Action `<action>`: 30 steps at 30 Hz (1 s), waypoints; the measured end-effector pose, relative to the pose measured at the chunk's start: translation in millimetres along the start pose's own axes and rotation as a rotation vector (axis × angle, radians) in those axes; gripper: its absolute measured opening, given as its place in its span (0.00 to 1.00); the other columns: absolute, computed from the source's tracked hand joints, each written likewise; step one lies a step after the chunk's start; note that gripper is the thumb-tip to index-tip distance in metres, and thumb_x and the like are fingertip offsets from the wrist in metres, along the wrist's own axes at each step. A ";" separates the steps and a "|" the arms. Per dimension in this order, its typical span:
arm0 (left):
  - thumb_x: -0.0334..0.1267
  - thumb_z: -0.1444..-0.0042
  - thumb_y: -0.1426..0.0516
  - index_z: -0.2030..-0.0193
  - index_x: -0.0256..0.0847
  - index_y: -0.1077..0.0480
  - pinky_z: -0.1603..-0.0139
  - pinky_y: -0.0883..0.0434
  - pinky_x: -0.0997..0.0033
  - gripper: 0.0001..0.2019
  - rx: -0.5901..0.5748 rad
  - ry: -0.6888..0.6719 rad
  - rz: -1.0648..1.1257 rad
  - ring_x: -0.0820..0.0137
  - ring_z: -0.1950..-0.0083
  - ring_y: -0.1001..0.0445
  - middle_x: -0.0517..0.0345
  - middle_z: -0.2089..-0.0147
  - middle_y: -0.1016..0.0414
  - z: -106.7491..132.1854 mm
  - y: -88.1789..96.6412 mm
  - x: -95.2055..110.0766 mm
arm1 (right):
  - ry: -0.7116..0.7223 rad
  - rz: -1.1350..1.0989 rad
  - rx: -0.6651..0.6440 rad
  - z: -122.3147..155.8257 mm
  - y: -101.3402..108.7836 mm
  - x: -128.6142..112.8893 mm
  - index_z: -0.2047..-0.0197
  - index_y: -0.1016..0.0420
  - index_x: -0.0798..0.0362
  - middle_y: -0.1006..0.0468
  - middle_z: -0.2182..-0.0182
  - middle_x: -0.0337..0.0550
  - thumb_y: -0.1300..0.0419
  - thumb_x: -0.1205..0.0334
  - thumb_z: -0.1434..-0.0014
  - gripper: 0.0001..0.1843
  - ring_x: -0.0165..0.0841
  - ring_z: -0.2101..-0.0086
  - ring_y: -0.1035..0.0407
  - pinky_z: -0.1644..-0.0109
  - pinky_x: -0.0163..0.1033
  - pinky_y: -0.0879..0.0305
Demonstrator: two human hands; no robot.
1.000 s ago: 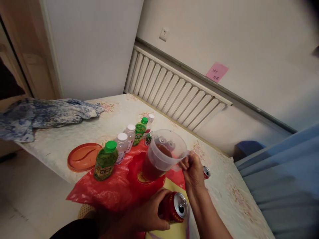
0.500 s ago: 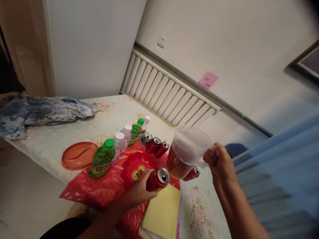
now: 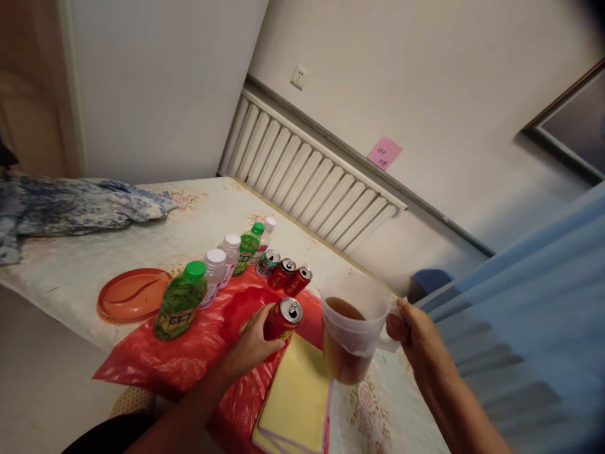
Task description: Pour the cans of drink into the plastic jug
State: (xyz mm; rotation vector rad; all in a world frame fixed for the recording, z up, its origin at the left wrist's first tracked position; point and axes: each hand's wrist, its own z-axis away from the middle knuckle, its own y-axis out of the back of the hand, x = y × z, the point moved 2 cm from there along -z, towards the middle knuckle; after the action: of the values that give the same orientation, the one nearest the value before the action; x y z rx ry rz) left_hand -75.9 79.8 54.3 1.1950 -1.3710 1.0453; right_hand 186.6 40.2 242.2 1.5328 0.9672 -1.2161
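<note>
My left hand (image 3: 253, 343) is closed around a red drink can (image 3: 282, 318) with an opened top, held roughly upright over the red plastic sheet (image 3: 189, 366). My right hand (image 3: 416, 334) grips the handle of a clear plastic jug (image 3: 352, 328), partly filled with brown liquid. The jug hangs over the table to the right of the can, apart from it. Beneath the left hand, a red scalloped dish (image 3: 241, 304) is partly hidden. A folded yellow cloth (image 3: 297, 397) lies just below the can and jug.
Behind the dish stand two red cans (image 3: 292, 277) and a green-and-black can (image 3: 268, 263). Green-capped bottles (image 3: 181, 299) and white-capped bottles (image 3: 213, 276) form a row at left. An orange divided plate (image 3: 135, 295), a patterned cloth (image 3: 89, 205) and a radiator (image 3: 302, 170) are also around.
My right hand has lowered the jug, levelling it and moving it away from the can. The left hand still holds its can. The whole view has shifted slightly.
</note>
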 end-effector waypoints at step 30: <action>0.28 0.60 0.40 0.43 0.38 0.38 0.37 0.38 0.57 0.33 0.020 -0.039 -0.053 0.56 0.39 0.34 0.46 0.42 0.32 -2.8 -6.3 -2.0 | -0.043 0.339 -0.145 17.7 -5.6 24.8 0.85 0.47 0.49 0.48 0.88 0.31 0.46 0.40 0.46 0.27 0.25 0.83 0.57 0.78 0.35 0.62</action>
State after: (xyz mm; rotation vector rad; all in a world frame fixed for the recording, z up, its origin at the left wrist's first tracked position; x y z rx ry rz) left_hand -69.2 81.9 52.7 1.2655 -1.3542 1.0059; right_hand 181.8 25.5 215.3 1.4782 0.7153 -0.9152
